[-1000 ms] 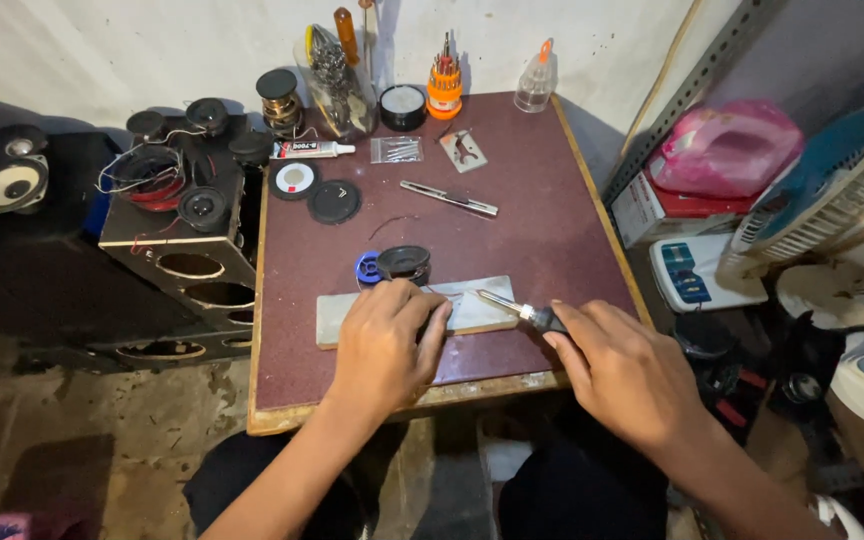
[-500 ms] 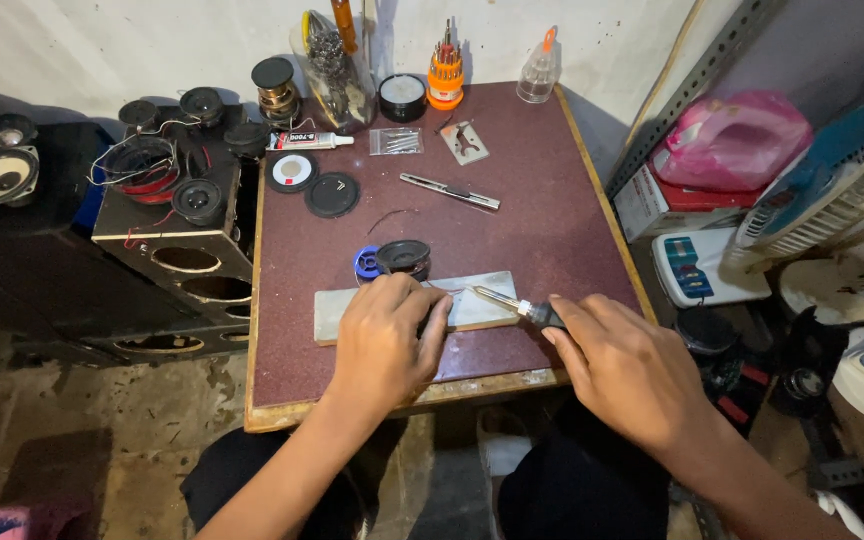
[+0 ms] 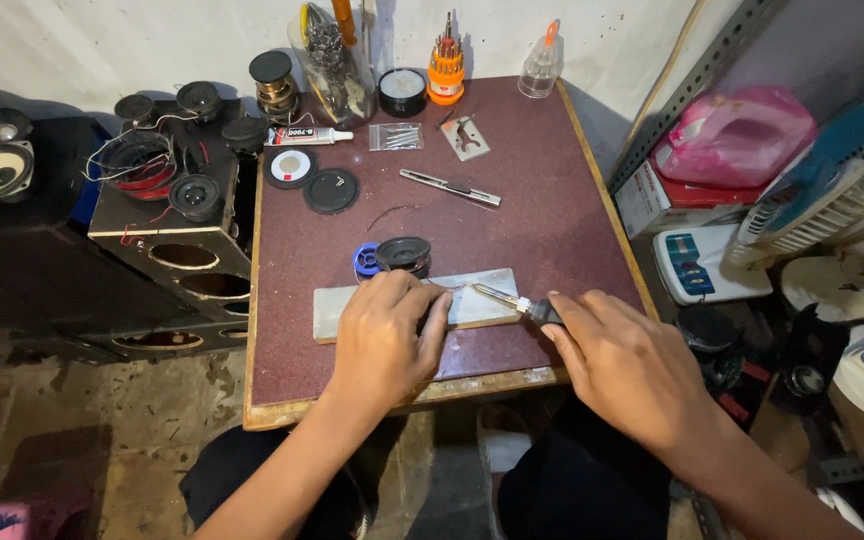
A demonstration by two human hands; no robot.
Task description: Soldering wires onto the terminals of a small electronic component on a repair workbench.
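Soldering at the near edge of the brown table [image 3: 572, 200]

Right hand [image 3: 632, 365] gripping a soldering iron [image 3: 512, 301], tip over the pale slab [image 3: 482, 300]. Left hand [image 3: 387, 340] pressing flat on the slab beside a small speaker [image 3: 402, 254]. Could burn those close fingers if the tip slips left.

- Soldering iron [image 3: 512, 303]: slim metal shaft with a black handle, lying almost flat, tip pointing left toward the middle of the pale slab; handle end gripped in the right hand [image 3: 632, 370].
- Pale slab [image 3: 412, 305]: long, flat, grey-white rectangular block lying lengthwise near the front edge of the maroon table; middle part covered by the left hand [image 3: 387, 340], which rests palm down on it.
- Small speaker [image 3: 403, 255]: round, black, sitting just behind the slab, close to the left fingertips; whatever lies under the hand is hidden.
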